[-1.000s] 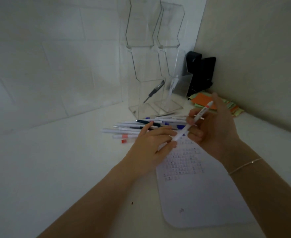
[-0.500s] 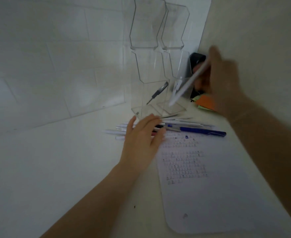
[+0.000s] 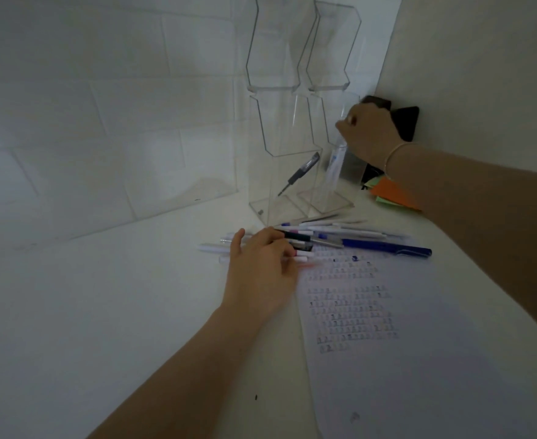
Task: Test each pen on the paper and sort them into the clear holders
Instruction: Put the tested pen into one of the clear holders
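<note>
2 clear holders stand side by side in the corner where the tiled wall meets the plain one, close enough that I can reach them from the paper without shifting. As I judge it, each is kept for 1 result of the test. The left one already has a dark pen leaning tip-down against its wall. My right hand is up at the mouth of the right holder, its fingers curled, with a white pen hanging nearly upright below them, inside the clear walls. From this angle I cannot tell whether the fingertips are pinching its top or have let go — the knuckles hide the contact.

My left hand is down on the white table, resting on the near end of the pile of pens. Its thumb is spread out to the left and its fingers are bent loosely over a few barrels; it touches them, but I do not see a firm grasp on any 1 pen. My reading is that it is there to pick out the next one. A long blue pen lies along the top edge of the paper, at the right end of the pile. The sheet lies just below the pile, rows of small test marks across its upper half, so a pen goes from pile to paper in 1 short move.
</note>
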